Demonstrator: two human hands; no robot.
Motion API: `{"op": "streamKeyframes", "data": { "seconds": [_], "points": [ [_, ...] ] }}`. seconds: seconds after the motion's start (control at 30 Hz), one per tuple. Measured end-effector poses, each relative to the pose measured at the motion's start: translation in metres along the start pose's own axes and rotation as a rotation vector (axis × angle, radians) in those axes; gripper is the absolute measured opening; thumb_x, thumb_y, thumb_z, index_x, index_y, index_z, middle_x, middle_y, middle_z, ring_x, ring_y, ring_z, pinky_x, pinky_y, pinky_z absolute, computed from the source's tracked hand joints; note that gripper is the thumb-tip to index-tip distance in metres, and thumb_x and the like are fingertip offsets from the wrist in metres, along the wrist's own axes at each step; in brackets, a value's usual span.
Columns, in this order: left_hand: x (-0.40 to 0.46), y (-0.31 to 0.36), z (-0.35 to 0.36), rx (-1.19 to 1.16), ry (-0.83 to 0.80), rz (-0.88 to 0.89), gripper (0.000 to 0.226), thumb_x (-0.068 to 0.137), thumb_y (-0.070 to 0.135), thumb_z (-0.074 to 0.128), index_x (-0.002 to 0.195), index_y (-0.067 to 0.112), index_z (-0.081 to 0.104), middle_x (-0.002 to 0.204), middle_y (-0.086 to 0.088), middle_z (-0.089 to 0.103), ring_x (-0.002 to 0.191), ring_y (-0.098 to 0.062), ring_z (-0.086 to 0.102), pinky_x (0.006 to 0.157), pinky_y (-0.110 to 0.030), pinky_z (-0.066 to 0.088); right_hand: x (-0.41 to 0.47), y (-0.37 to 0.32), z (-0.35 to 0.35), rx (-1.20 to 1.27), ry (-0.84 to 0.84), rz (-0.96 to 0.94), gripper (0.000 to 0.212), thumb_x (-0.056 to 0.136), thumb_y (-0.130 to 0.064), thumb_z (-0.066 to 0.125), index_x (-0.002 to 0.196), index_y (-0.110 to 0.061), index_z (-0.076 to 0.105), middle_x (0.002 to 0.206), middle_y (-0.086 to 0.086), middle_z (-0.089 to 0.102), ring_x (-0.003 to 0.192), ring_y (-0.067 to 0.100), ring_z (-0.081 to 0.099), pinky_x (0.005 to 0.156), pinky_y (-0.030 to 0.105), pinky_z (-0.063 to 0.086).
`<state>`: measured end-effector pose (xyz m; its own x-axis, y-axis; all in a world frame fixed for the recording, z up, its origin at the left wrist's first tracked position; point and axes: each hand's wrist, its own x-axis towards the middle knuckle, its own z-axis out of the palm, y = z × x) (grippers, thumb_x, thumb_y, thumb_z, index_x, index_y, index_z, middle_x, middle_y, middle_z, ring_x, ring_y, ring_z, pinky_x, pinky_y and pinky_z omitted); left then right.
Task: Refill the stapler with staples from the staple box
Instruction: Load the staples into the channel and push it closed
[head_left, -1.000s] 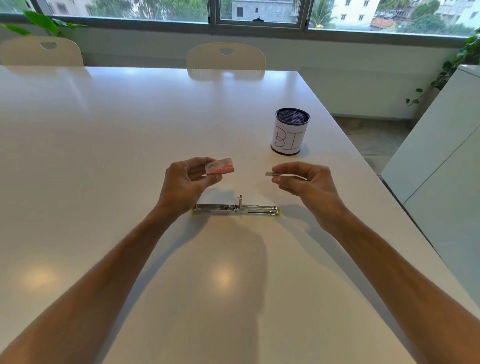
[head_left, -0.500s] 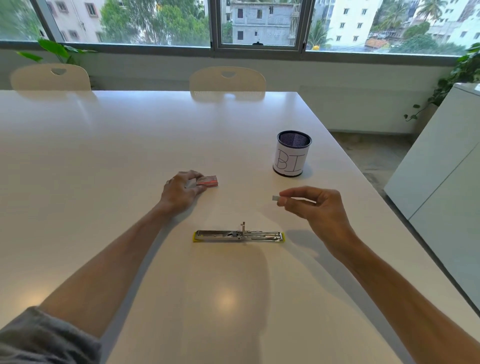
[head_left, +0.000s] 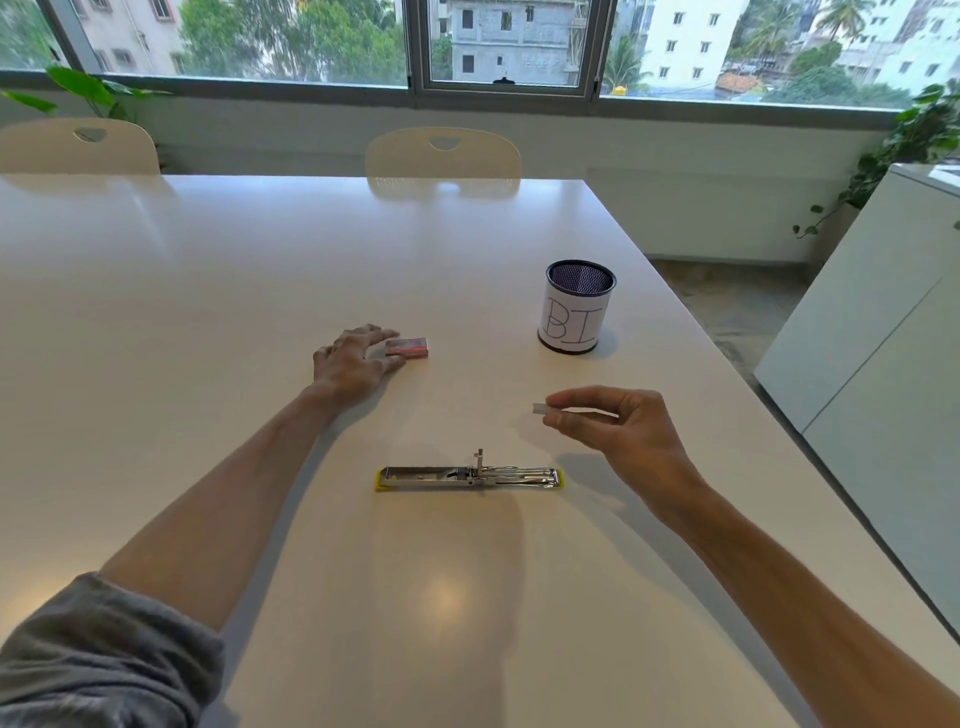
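Observation:
The stapler (head_left: 469, 477) lies opened out flat on the white table (head_left: 208, 312), a metal strip with yellow ends. A small red and grey staple box (head_left: 408, 347) rests on the table beyond it. My left hand (head_left: 354, 362) lies flat beside the box, fingers spread, fingertips at its left end, holding nothing. My right hand (head_left: 618, 428) hovers above and right of the stapler, pinching a thin silver strip of staples (head_left: 541, 409) between thumb and fingers.
A mesh pen cup (head_left: 576, 309) with a white paper label stands at the back right. The table's right edge runs close past my right arm, with a white cabinet (head_left: 883, 364) beyond. Two chairs stand at the far side.
My left hand has lowered the staple box onto the table and let go of it. My right hand keeps the staple strip, almost unmoved. The camera has tilted up.

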<state>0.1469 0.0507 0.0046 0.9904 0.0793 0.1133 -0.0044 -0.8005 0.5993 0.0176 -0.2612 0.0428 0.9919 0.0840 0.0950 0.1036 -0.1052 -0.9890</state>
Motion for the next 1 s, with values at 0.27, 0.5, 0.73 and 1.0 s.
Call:
{"op": "streamKeyframes", "data": {
  "seconds": [0.27,0.5,0.73,1.0],
  "points": [
    [-0.036,0.009,-0.005,-0.188,0.034,0.003,0.083,0.085,0.036,0.076,0.153,0.017,0.032,0.160,-0.009,0.036,0.147,-0.027,0.033,0.121,-0.044,0.025,-0.004,0.020,0.012,-0.217,-0.043,-0.096,0.013,0.081,-0.014,0.080,0.087,-0.026,0.078,0.089,-0.007,0.080,0.088,0.007,0.075,0.086,0.024,0.055],
    [-0.092,0.022,-0.009,-0.303,0.117,0.125,0.040,0.089,0.020,0.071,0.128,0.014,0.062,0.135,-0.003,0.062,0.129,-0.020,0.054,0.097,-0.010,0.034,-0.010,0.028,0.026,-0.328,-0.123,-0.126,0.011,0.083,-0.024,0.078,0.094,-0.023,0.078,0.096,-0.010,0.076,0.097,0.008,0.070,0.097,0.044,0.052],
    [-0.141,0.043,-0.005,-0.196,0.109,0.372,0.025,0.084,0.031,0.069,0.097,0.011,0.076,0.106,-0.001,0.074,0.112,-0.021,0.065,0.104,-0.057,0.040,-0.010,0.033,0.029,-0.306,-0.162,-0.109,0.012,0.081,-0.025,0.080,0.092,-0.021,0.078,0.095,-0.004,0.075,0.091,0.021,0.069,0.085,0.042,0.054],
    [-0.164,0.066,0.012,-0.147,-0.040,0.363,0.031,0.079,0.031,0.082,0.105,0.015,0.076,0.109,0.003,0.074,0.110,-0.016,0.061,0.103,-0.052,0.040,-0.010,0.037,0.028,-0.282,-0.203,-0.112,0.011,0.079,-0.025,0.082,0.089,-0.023,0.077,0.092,-0.005,0.076,0.088,0.016,0.072,0.085,0.040,0.058]
  ]
}}
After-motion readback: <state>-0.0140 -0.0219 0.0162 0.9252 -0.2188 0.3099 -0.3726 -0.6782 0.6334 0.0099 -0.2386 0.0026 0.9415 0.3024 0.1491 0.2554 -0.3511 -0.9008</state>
